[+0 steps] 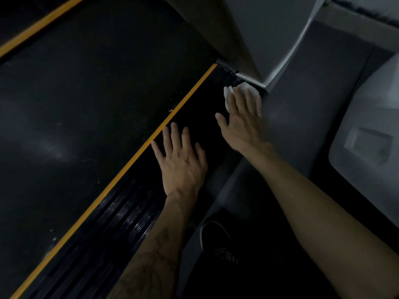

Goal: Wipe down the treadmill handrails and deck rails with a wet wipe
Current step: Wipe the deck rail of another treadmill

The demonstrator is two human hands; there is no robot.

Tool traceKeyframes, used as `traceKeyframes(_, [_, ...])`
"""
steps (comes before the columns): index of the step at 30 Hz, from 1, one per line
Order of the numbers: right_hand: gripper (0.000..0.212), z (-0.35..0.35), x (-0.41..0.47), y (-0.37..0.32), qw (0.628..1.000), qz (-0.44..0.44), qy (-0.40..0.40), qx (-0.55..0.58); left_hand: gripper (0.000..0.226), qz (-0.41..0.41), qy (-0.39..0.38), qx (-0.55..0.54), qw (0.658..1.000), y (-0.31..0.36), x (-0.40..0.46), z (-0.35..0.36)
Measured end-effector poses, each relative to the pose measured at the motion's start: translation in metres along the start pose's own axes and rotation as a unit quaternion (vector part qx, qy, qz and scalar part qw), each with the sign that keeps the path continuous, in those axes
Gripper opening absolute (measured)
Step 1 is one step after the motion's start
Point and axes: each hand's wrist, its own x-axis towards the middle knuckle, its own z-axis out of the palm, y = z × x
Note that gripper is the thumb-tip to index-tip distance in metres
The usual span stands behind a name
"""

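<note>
Right hand (243, 117) — fingers lying straight, pressing a crumpled white wipe (228, 94) on the ribbed black deck rail (133, 214) at its far end. Left hand (181, 162) — fingers spreading flat, resting on the rail, gripping nothing.

The deck rail (138, 214) is running from 7 o'clock up to 1 o'clock, with the belt (86, 104) lying at its 10 o'clock side. The left hand (181, 162) is resting flat on the rail, and the right hand (241, 121) is pressing the wipe (228, 93) onto the rail at 1 o'clock from it, just beneath the upright's base (259, 39). 1 shoe (218, 240) is standing on the floor (313, 104) at 5 o'clock from the left hand.
</note>
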Motion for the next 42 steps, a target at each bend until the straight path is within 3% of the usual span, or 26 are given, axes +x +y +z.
traceKeyframes(6, [0.071,-0.003,0.0,-0.018,0.998,0.055,-0.002,0.007,0.056,-0.003,0.0,0.003,1.0,0.0,0.0,0.001])
traceKeyframes(13, [0.078,-0.01,0.034,-0.006,0.995,0.039,-0.031,0.082,0.058,-0.003,-0.003,0.003,1.0,0.002,0.0,-0.002])
traceKeyframes(19, [0.078,-0.004,0.004,0.017,0.996,-0.063,-0.023,0.055,0.057,-0.005,0.0,0.002,1.0,0.001,0.001,-0.002])
traceKeyframes(26, [0.08,-0.012,0.033,0.009,0.997,-0.018,-0.039,0.059,0.057,-0.004,0.001,0.002,1.0,0.002,0.001,-0.001])
traceKeyframes(32, [0.082,0.001,0.013,0.009,0.995,-0.072,-0.023,0.061,0.058,-0.005,0.006,0.006,1.0,0.002,0.002,0.001])
traceKeyframes(38, [0.084,-0.01,0.042,0.0,0.997,-0.027,-0.06,0.049,0.056,-0.006,0.002,-0.002,1.0,0.002,0.003,0.001])
traceKeyframes(42, [0.079,0.0,0.009,-0.005,0.996,-0.071,-0.019,0.056,0.056,-0.004,0.006,0.003,1.0,0.001,0.002,0.001])
